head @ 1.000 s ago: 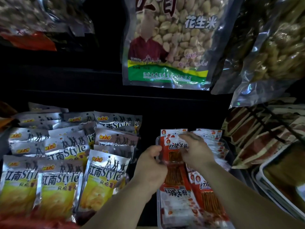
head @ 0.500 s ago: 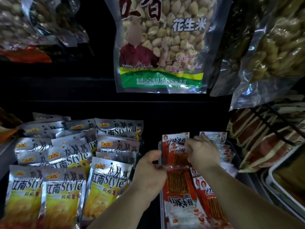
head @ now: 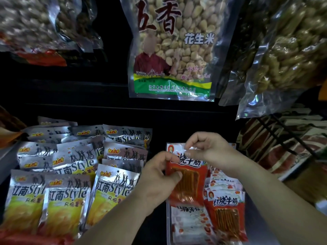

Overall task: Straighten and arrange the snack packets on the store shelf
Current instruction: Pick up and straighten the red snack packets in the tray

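A red snack packet (head: 192, 181) with a clear window of orange sticks is held upright over a row of the same red packets (head: 224, 209) lying in a tray on the lower shelf. My left hand (head: 157, 175) pinches its left edge. At the packet's white top strip, my right hand (head: 208, 149) grips with thumb and fingers. To the left, silver and yellow chip packets (head: 113, 190) stand in overlapping rows.
A large bag of peanuts (head: 177, 50) hangs above the shelf, with other clear bags of nuts (head: 283, 55) to the right and left (head: 35, 27). Striped red and white packets (head: 290, 147) lie behind a black wire rack at the right.
Both hands have lifted the red packet up off the row and turned it upright, facing me. The view has tilted slightly downward.
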A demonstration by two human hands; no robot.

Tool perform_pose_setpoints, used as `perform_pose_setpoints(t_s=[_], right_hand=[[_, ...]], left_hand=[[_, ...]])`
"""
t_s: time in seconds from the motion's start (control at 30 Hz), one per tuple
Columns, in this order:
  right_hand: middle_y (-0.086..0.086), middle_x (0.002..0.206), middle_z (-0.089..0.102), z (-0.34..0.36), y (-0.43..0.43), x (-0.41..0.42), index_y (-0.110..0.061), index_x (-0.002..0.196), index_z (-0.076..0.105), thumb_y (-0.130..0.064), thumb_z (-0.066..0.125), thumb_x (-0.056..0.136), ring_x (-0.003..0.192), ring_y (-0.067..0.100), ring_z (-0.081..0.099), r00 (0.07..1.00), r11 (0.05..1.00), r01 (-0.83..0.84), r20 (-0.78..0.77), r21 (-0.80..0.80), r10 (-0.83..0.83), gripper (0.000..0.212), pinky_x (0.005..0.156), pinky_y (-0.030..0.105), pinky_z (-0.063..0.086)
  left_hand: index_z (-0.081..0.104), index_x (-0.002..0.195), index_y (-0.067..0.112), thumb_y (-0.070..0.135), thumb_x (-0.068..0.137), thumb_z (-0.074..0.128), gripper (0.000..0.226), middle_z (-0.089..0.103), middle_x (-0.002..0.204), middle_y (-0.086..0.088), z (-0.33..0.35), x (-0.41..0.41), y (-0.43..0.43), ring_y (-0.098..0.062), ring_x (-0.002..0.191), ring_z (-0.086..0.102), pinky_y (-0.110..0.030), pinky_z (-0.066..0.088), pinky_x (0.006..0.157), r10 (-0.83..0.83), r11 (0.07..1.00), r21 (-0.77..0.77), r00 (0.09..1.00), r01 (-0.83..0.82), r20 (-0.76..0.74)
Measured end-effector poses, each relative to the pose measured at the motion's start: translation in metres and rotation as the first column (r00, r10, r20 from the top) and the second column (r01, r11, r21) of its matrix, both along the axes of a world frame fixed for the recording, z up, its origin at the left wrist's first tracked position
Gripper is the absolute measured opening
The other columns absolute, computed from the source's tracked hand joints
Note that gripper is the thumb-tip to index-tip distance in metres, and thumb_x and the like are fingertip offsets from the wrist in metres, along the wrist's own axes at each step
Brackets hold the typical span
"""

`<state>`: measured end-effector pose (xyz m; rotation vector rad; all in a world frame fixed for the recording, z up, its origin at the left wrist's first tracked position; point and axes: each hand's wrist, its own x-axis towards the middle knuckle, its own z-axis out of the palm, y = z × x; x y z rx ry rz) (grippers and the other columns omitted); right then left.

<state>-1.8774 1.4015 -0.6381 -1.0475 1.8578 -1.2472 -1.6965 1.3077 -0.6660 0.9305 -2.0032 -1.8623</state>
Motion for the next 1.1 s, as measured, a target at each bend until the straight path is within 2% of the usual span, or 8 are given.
perform_pose_setpoints(t_s=[0.17,0.33,0.43,0.5,0.63,0.73,0.93,1.1], right_hand=[[-0.001,0.096,0.074,-0.021,0.009,0.011,-0.018,0.087,0.071,-0.016,0.081,0.087,0.093,0.022,0.068,0.961,0.983,0.184,0.206,0.017,-0.184,0.011,0.082,0.040,0.049],[0.000,0.113,0.074,-0.035,0.030,0.029,-0.025,0.114,0.078,-0.006,0.070,0.094,0.108,0.024,0.070,0.855,0.993,0.058,0.508,0.105,-0.104,0.029,0.088,0.045,0.059],[0.006,0.138,0.063,-0.036,0.035,0.034,-0.036,0.121,0.076,-0.011,0.070,0.095,0.134,0.031,0.055,0.873,0.990,0.063,0.474,0.125,-0.115,0.036,0.113,0.064,0.042],[0.019,0.140,0.060,-0.033,0.037,0.035,-0.037,0.121,0.076,-0.012,0.068,0.098,0.135,0.038,0.054,0.890,0.986,0.123,0.426,0.115,-0.161,0.035,0.112,0.068,0.041],[0.004,0.130,0.068,-0.019,0.046,0.037,-0.044,0.130,0.069,0.000,0.069,0.095,0.116,0.024,0.067,0.855,0.993,0.083,0.506,0.083,-0.114,0.057,0.107,0.054,0.049],[0.009,0.126,0.073,-0.016,0.047,0.042,-0.033,0.136,0.065,0.012,0.067,0.090,0.116,0.032,0.070,0.858,0.995,0.024,0.510,0.094,-0.069,0.064,0.104,0.055,0.054],[0.008,0.115,0.077,-0.020,0.044,0.049,-0.021,0.139,0.062,0.014,0.066,0.090,0.108,0.027,0.074,0.861,0.963,0.252,0.433,0.097,-0.269,0.060,0.092,0.043,0.061],[0.003,0.128,0.072,-0.001,0.059,0.046,-0.041,0.148,0.045,0.014,0.073,0.085,0.111,0.030,0.073,0.877,0.987,-0.051,0.480,0.154,-0.030,0.088,0.087,0.040,0.060]], left_hand=[[0.072,0.103,0.034,0.004,0.092,0.074,0.031,0.078,0.093,0.005,0.005,0.006,0.004,-0.018,0.087,0.076,-0.044,0.064,0.081,0.050,0.997,0.050,0.999,-0.051,0.011],[0.061,0.127,0.047,0.004,0.092,0.073,0.056,0.077,0.105,0.013,0.008,0.013,0.005,-0.003,0.092,0.074,-0.031,0.063,0.080,0.018,0.994,0.104,1.000,-0.015,-0.025],[0.056,0.131,0.054,0.003,0.091,0.074,0.067,0.076,0.110,0.013,0.006,0.015,0.008,-0.003,0.094,0.074,-0.030,0.063,0.080,-0.027,0.993,0.113,1.000,0.029,-0.015],[0.059,0.128,0.050,0.000,0.091,0.073,0.064,0.076,0.109,0.011,0.005,0.017,0.008,-0.004,0.093,0.074,-0.028,0.062,0.077,-0.029,0.993,0.115,0.999,0.031,-0.012],[0.068,0.119,0.033,-0.001,0.091,0.071,0.044,0.072,0.112,0.002,0.008,0.016,0.006,-0.010,0.091,0.073,-0.027,0.063,0.072,0.066,0.996,0.067,0.997,-0.062,-0.050],[0.068,0.116,0.031,0.004,0.093,0.071,0.036,0.071,0.112,0.004,0.009,0.017,0.003,-0.011,0.092,0.072,-0.025,0.062,0.071,0.114,0.992,0.061,0.988,-0.108,-0.103],[0.060,0.133,0.032,-0.003,0.085,0.078,0.062,0.071,0.122,0.004,0.006,0.018,0.011,-0.020,0.105,0.073,-0.041,0.064,0.082,-0.097,0.976,0.188,0.992,0.111,-0.082],[0.055,0.140,0.041,0.007,0.076,0.088,0.080,0.068,0.131,0.010,0.007,0.020,0.008,-0.015,0.115,0.069,-0.045,0.061,0.092,-0.108,0.982,0.146,0.989,0.122,-0.098]])
